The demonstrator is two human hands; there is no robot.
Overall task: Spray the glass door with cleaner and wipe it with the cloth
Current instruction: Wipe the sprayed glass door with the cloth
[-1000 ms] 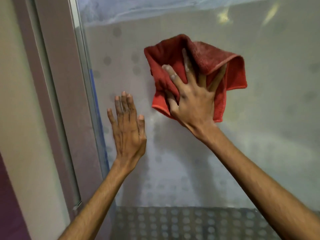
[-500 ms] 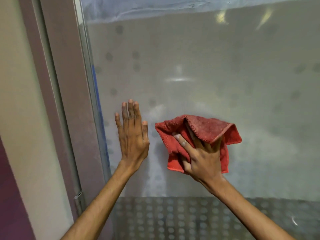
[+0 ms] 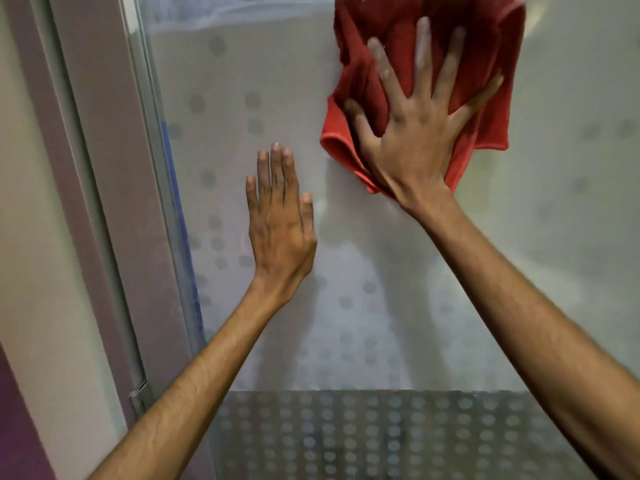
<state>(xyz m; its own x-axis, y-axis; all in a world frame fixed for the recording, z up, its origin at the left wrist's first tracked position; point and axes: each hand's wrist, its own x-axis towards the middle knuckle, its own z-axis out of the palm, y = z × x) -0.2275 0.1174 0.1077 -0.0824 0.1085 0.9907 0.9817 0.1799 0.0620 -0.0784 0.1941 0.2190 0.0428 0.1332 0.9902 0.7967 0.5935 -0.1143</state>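
Observation:
The frosted glass door (image 3: 554,237) with a faint dot pattern fills most of the view. A crumpled red cloth (image 3: 485,46) is pressed against the glass near the top, right of centre. My right hand (image 3: 412,133) lies flat on the cloth with fingers spread, holding it to the glass. My left hand (image 3: 280,220) rests flat on the bare glass, lower and to the left, fingers together and holding nothing. No spray bottle is in view.
The door's metal edge (image 3: 156,168) and a mauve frame (image 3: 104,168) run down the left side, with a pale wall (image 3: 34,237) beyond. A clear dotted band (image 3: 381,438) crosses the bottom of the glass.
My right hand has swept the cloth down the glass and then back up to the top, slightly rightward. My left hand has stayed flat on the glass in about the same place.

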